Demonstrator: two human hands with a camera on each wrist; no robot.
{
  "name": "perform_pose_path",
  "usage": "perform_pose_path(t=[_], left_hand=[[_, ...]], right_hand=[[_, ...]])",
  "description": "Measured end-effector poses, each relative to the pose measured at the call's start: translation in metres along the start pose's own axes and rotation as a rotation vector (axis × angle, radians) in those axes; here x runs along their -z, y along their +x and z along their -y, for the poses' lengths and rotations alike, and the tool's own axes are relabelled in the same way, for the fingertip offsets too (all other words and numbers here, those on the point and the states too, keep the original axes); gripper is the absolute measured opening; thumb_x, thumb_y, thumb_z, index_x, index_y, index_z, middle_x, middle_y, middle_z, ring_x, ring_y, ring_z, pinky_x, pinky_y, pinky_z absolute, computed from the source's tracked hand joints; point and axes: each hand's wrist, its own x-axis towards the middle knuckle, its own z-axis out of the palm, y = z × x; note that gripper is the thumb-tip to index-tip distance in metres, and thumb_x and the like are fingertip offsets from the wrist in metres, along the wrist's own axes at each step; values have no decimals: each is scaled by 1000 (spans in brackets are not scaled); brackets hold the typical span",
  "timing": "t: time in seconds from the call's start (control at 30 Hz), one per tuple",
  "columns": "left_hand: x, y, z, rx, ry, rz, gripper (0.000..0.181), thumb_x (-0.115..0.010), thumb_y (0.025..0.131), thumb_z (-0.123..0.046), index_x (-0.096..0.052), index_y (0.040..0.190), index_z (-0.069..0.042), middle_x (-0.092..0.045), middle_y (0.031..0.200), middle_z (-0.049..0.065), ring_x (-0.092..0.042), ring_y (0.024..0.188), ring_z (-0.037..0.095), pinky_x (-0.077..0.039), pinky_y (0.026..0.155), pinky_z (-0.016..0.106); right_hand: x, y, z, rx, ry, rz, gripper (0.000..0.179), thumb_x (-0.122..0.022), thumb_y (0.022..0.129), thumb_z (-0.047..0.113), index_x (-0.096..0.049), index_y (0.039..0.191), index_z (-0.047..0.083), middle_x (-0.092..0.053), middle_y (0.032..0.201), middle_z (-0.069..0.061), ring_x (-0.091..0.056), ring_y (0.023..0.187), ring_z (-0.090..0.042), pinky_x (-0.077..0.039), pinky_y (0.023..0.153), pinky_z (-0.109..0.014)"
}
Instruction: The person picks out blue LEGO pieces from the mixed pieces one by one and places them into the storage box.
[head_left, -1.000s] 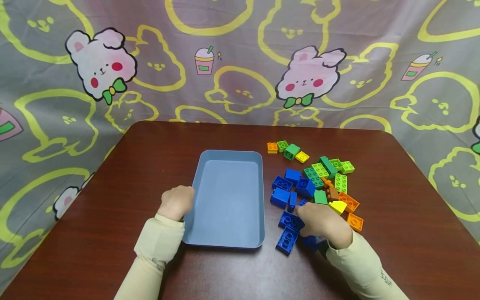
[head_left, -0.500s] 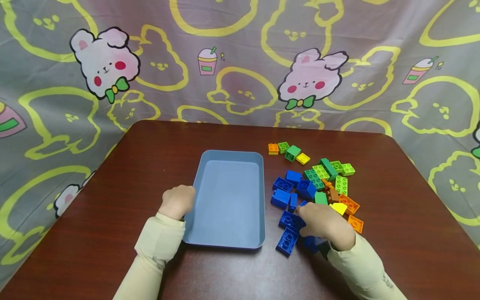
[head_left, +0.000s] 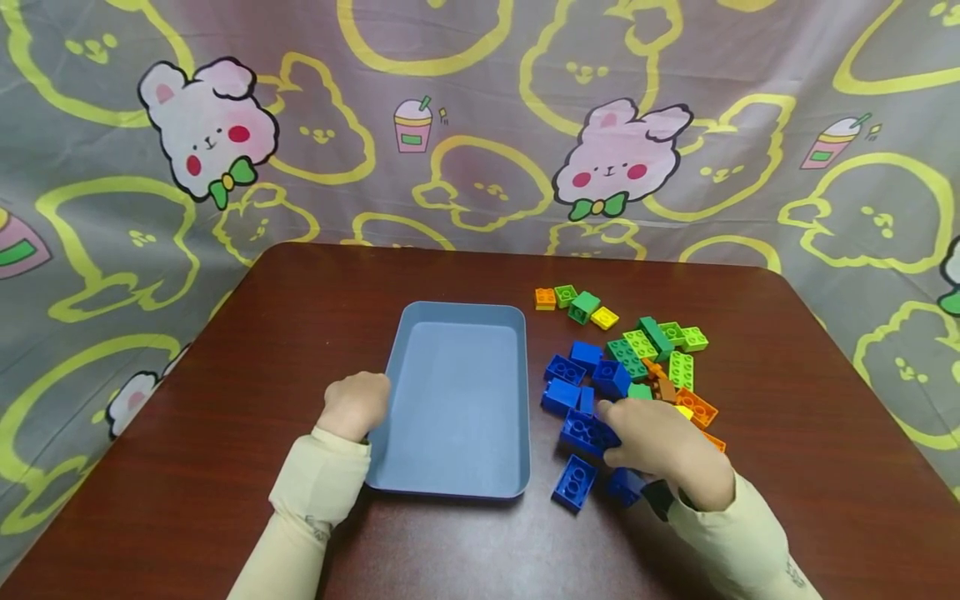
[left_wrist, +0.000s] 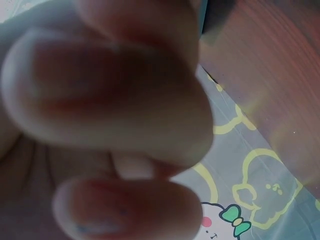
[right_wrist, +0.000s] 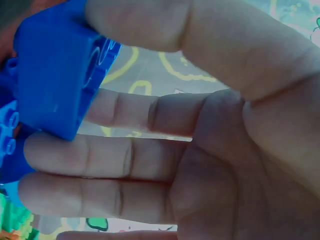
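At the left rim of the blue-grey tray (head_left: 457, 400), my left hand (head_left: 355, 406) is curled with its knuckles over the edge, gripping there. In the left wrist view its bent fingers (left_wrist: 110, 95) fill the frame, and the contact itself is mostly hidden. My right hand (head_left: 663, 446) pinches a blue toy building brick (right_wrist: 50, 75) between thumb and fingertips, among the other blue bricks. The head view shows this held blue brick (head_left: 585, 432) slightly tilted, hollow underside partly showing. Another blue brick (head_left: 575, 482) lies just in front of it, studs down.
Several blue bricks (head_left: 564, 395) lie right of the tray. Green bricks (head_left: 627, 357), orange bricks (head_left: 697, 407) and a brown piece (head_left: 663, 388) are beyond my right hand. A small row with a yellow brick (head_left: 604, 317) sits farther back. A patterned cloth (head_left: 465, 100) hangs behind the table (head_left: 322, 308).
My right hand has shifted slightly right and raised the blue brick, which now stands apart from the brick in front of it. My left hand and the tray have stayed put.
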Motion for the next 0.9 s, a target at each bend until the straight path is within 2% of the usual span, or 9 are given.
perform_pose_path(t=[0.13, 0.33, 0.63, 0.9], left_hand=[[-1, -1, 2, 5, -11, -6, 18, -47, 85, 1, -63, 79, -2, -56, 70, 13, -54, 62, 22, -44, 56, 42], [-1, -2, 2, 5, -23, -25, 19, -46, 85, 0, -65, 82, -2, -60, 76, 14, -57, 65, 25, -44, 56, 44], [3, -1, 0, 13, -19, -16, 20, -45, 86, 0, -65, 83, -1, -60, 77, 15, -57, 67, 26, -45, 58, 44], [0, -3, 2, 18, -23, -13, 19, -46, 86, 0, -64, 82, -1, -58, 75, 15, -56, 65, 25, -44, 57, 43]], right_hand=[[5, -2, 2, 37, -23, -35, 31, -73, 72, 17, -57, 93, 3, -50, 64, 1, -44, 51, -10, -38, 45, -26], [5, -4, 4, 81, -28, -71, 24, -72, 72, 18, -53, 83, 7, -42, 56, 5, -42, 49, -9, -34, 43, -25], [7, -13, 11, 111, -54, -125, 30, -75, 69, 20, -54, 84, 5, -42, 59, 5, -38, 51, -11, -33, 43, -23], [8, -14, 14, 148, -67, -148, 32, -75, 69, 20, -55, 87, 4, -42, 60, 5, -36, 48, -9, -32, 41, -22]])
